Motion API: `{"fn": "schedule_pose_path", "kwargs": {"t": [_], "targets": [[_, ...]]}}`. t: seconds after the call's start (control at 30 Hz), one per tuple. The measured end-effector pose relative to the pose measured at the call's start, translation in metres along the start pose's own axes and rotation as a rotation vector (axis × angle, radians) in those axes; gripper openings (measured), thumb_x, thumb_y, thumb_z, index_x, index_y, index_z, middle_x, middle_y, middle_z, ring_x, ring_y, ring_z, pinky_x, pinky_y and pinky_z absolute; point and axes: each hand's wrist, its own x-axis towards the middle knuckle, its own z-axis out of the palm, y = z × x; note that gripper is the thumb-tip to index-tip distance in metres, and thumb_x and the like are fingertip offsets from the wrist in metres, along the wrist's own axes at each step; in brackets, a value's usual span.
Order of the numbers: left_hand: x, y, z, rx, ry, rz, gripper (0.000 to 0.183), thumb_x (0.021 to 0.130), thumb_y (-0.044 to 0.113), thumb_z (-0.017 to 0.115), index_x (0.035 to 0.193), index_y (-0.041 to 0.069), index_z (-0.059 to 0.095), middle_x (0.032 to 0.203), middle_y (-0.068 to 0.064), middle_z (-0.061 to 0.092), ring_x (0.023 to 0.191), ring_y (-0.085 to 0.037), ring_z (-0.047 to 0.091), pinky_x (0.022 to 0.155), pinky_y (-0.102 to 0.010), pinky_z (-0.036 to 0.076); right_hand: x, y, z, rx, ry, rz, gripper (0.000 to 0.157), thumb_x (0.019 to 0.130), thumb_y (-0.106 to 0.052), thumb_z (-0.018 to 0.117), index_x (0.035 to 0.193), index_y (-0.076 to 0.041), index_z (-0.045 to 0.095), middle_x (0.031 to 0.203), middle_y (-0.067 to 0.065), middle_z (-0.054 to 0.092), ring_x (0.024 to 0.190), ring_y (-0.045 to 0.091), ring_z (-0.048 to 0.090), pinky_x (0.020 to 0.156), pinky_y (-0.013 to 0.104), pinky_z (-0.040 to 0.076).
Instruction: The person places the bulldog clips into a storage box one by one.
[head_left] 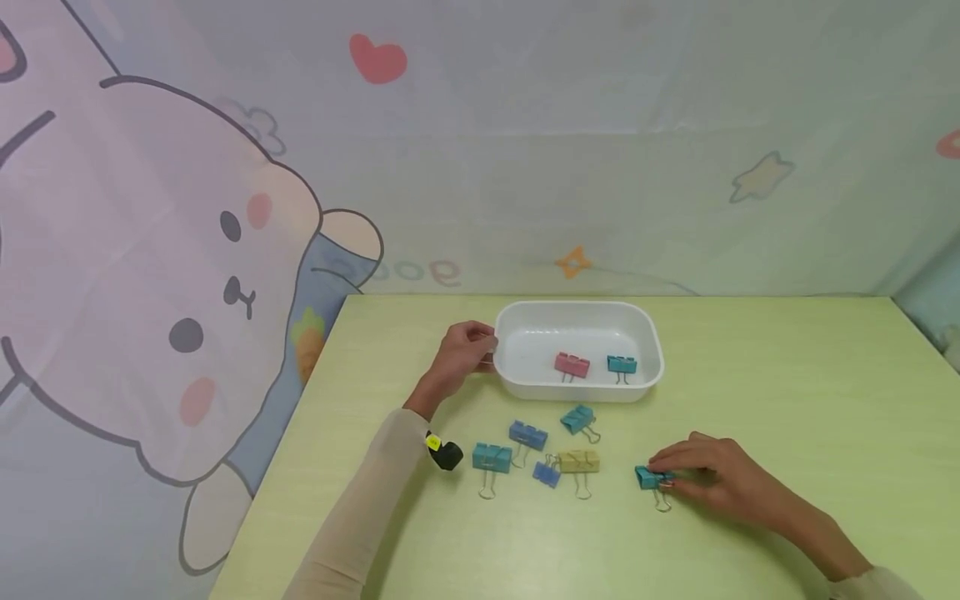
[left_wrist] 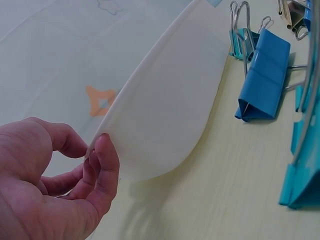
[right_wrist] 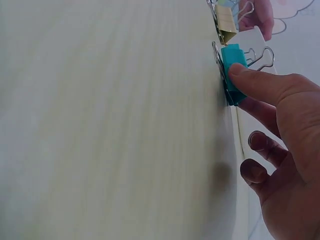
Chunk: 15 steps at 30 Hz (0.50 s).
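My left hand (head_left: 463, 354) pinches the left rim of a white plastic tray (head_left: 504, 379), thumb and fingers meeting at the edge in the left wrist view. Inside the tray lie a pink binder clip (head_left: 572, 364) and a teal binder clip (head_left: 622, 364). At the right, my right hand (head_left: 712, 475) pinches another teal binder clip (right_wrist: 234, 70) between thumb and fingers, close over the table. Its wire handles stick out on both sides in the right wrist view. The other fingers of that hand curl loosely below.
In front of the tray lie several more binder clips: a large teal one (head_left: 492, 457), a blue one (head_left: 528, 435), a small blue one (head_left: 547, 474), a yellow one (head_left: 579, 462) and a teal one (head_left: 577, 418). Behind the table (head_left: 787, 375) hangs a printed cloth (head_left: 525, 167).
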Motion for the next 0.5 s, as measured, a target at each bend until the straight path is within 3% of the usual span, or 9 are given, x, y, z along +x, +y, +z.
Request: {"fn": "schedule_pose_path", "kwargs": {"t": [0.13,0.37,0.5], "targets": [[0.0,0.001,-0.001,0.005,-0.005,0.007,0.034,0.101,0.008,0.06,0.13,-0.01,0.058,0.12,-0.029,0.064,0.093,-0.038,0.071,0.08,-0.038,0.064,-0.001,0.002,0.001,0.04,0.012,0.013,0.046,0.071,0.008,0.088,0.111,-0.015,0.081,0.108,0.0,0.078,0.092,0.01,0.068,0.075,0.014,0.05],[-0.002,-0.001,0.001,0.0,-0.004,0.005,0.033,0.101,0.008,0.061,0.128,-0.01,0.059,0.118,-0.029,0.064,0.09,-0.035,0.072,0.078,-0.037,0.064,0.002,-0.004,-0.003,0.086,-0.002,0.1,0.042,0.076,0.007,0.087,0.109,-0.019,0.082,0.109,-0.006,0.078,0.087,0.004,0.065,0.062,0.016,0.048],[-0.002,0.001,0.0,-0.006,-0.002,0.007,0.033,0.1,0.008,0.061,0.127,-0.01,0.059,0.118,-0.028,0.064,0.094,-0.04,0.071,0.075,-0.035,0.064,0.008,-0.005,-0.008,0.084,0.004,0.112,0.042,0.076,0.008,0.086,0.108,-0.019,0.082,0.109,-0.005,0.078,0.078,0.002,0.059,0.056,0.017,0.045]]}}
